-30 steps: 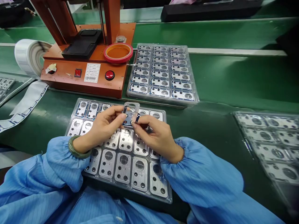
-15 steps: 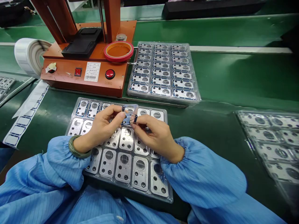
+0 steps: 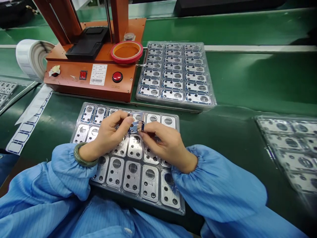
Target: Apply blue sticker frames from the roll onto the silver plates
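Both hands meet above a clear tray (image 3: 81,114) of silver metal plates with round holes. My left hand (image 3: 109,135) pinches the left side of a small plate with a blue-edged film (image 3: 135,125). My right hand (image 3: 164,142) pinches the film's right edge with thumb and forefinger. The piece is held just above the tray's second row. A green bangle (image 3: 83,158) sits on my left wrist, and both arms wear blue sleeves.
An orange press machine (image 3: 96,66) with a red button (image 3: 117,76) and a red tape ring (image 3: 126,52) stands behind. A second tray (image 3: 175,74) of plates lies to its right, another tray (image 3: 289,148) at far right. A label roll (image 3: 32,59) and backing strip (image 3: 27,122) lie at left.
The held piece has dropped slightly toward the tray and the clear film tab above it is no longer raised. Both hands stay pinched on it.
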